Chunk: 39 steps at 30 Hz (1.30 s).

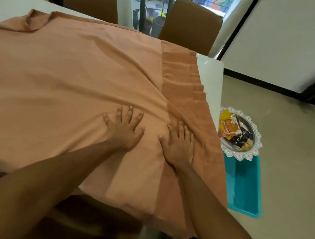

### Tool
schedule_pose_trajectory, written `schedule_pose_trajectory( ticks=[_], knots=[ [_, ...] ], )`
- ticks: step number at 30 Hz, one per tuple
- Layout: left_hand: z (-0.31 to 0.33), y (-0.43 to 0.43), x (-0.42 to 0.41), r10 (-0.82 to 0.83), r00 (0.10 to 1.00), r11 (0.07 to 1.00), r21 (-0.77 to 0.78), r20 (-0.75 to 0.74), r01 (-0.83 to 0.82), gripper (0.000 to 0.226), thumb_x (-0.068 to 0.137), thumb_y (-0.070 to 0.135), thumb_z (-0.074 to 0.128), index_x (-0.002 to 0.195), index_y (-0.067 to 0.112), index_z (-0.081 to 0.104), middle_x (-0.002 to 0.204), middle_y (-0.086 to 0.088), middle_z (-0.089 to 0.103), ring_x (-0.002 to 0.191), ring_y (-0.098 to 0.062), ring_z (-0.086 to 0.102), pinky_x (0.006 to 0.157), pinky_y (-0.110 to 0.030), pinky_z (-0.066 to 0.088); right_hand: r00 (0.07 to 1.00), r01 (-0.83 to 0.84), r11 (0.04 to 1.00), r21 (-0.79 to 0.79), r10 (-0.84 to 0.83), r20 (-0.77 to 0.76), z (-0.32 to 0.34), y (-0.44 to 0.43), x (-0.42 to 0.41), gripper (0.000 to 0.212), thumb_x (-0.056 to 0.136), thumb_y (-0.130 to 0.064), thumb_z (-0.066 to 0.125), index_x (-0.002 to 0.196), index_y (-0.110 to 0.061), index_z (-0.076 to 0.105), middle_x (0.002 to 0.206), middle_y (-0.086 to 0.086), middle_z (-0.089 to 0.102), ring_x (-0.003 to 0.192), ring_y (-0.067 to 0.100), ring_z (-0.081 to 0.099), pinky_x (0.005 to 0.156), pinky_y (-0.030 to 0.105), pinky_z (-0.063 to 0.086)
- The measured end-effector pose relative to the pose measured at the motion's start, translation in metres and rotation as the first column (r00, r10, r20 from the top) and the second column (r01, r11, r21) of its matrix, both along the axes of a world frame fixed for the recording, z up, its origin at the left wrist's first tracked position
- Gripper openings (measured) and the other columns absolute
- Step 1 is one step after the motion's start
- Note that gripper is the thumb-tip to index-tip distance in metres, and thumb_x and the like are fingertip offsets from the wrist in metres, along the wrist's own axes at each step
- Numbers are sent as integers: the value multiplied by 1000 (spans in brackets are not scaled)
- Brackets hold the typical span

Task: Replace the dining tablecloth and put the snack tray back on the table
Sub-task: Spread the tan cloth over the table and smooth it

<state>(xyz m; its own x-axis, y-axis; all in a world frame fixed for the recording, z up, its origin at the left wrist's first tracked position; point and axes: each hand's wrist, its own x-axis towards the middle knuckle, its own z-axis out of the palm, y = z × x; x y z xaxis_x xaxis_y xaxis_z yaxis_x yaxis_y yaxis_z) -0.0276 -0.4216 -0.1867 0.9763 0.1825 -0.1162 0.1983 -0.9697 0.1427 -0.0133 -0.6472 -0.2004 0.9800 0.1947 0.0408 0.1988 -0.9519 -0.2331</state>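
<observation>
A peach tablecloth [70, 76] covers most of the white surface [210, 76], the silver snack tray [255, 148] sits off it on a teal bin [242, 185] to the right, and the left hand [124, 130] and right hand [179, 143] press flat on the cloth, fingers straight and spread.

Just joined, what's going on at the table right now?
A person has the left hand and right hand flat on the orange tablecloth, apparently smoothing it over the white table, whose right edge shows bare. The snack tray is not back yet: it sits off to the right, on a teal container.
</observation>
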Motion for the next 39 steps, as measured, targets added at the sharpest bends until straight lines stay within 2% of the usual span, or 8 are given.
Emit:
schedule_pose_trajectory(
  ticks=[3, 12, 17, 20, 23, 29, 35, 39],
  knots=[
    [-10, -26, -12, 16, 998, 999, 43, -52, -14, 66, 90, 74, 2, 151, 51, -6, 167, 6, 0, 152, -35, 0, 101, -77, -9, 1000, -16, 999, 40, 15, 18, -1, -22, -10, 61, 94, -70, 29, 145, -39, 42, 164, 5, 28, 151, 27, 23, 123, 50, 15],
    [-4, -69, -36, -16, 987, 998, 55, -161, 25, 68, 86, 75, -2, 150, 53, -12, 165, 8, -15, 152, -32, -11, 106, -75, -4, 996, 36, 993, 108, -27, -81, 7, -60, -78, 61, 99, -62, 30, 152, -31, 37, 168, 9, 16, 154, 29, 12, 124, 53, 2],
    [2, -74, -40, -27, 985, 1000, 2, -169, 28, 68, 88, 74, 9, 152, 52, -2, 167, 4, -3, 152, -33, -3, 108, -74, -1, 990, 11, 995, 99, 3, -141, 10, -62, -81, 65, 99, -63, 28, 156, -31, 28, 169, 8, 9, 155, 29, 6, 123, 54, -2],
    [15, -68, -33, -54, 996, 998, 15, -70, 55, 66, 89, 69, 25, 150, 44, 22, 161, -2, 25, 148, -30, 19, 108, -75, 8, 988, 47, 996, 82, -34, -151, 17, -57, -68, 61, 94, -63, 30, 145, -31, 41, 162, 9, 26, 145, 31, 25, 117, 56, 15],
    [30, -53, -14, 29, 997, 1000, -8, 77, -29, 65, 89, 61, 40, 147, 33, 32, 147, -2, 43, 135, -30, 38, 109, -74, 17, 999, 36, 996, 76, -34, -36, 27, -47, -31, 50, 90, -57, 41, 132, -32, 51, 143, 3, 46, 123, 26, 45, 96, 49, 36],
    [42, 20, 57, 205, 978, 979, -23, 45, -205, 66, 94, 65, 34, 152, 35, 28, 163, -1, 21, 150, -29, 14, 111, -73, 13, 987, -159, 983, 88, 157, 32, 46, -3, 86, 48, 92, -49, 50, 136, -30, 52, 140, 3, 49, 127, 28, 45, 98, 47, 37],
    [44, 93, 152, 304, 952, 953, 12, -38, -304, 76, 93, 73, 28, 157, 38, 11, 167, 1, 2, 153, -31, -2, 111, -75, 5, 966, -236, 966, 104, 245, -82, 37, 66, 229, 54, 98, -50, 45, 149, -35, 38, 163, 4, 25, 149, 28, 20, 119, 49, 22],
    [36, 123, 211, 340, 935, 940, 4, -102, -341, 80, 89, 80, 22, 157, 42, 4, 167, 0, -3, 151, -37, -2, 110, -76, 6, 934, -307, 949, 72, 315, -169, 26, 104, 310, 60, 97, -63, 32, 154, -46, 23, 169, 0, 5, 155, 28, -2, 120, 59, -5]
  ],
)
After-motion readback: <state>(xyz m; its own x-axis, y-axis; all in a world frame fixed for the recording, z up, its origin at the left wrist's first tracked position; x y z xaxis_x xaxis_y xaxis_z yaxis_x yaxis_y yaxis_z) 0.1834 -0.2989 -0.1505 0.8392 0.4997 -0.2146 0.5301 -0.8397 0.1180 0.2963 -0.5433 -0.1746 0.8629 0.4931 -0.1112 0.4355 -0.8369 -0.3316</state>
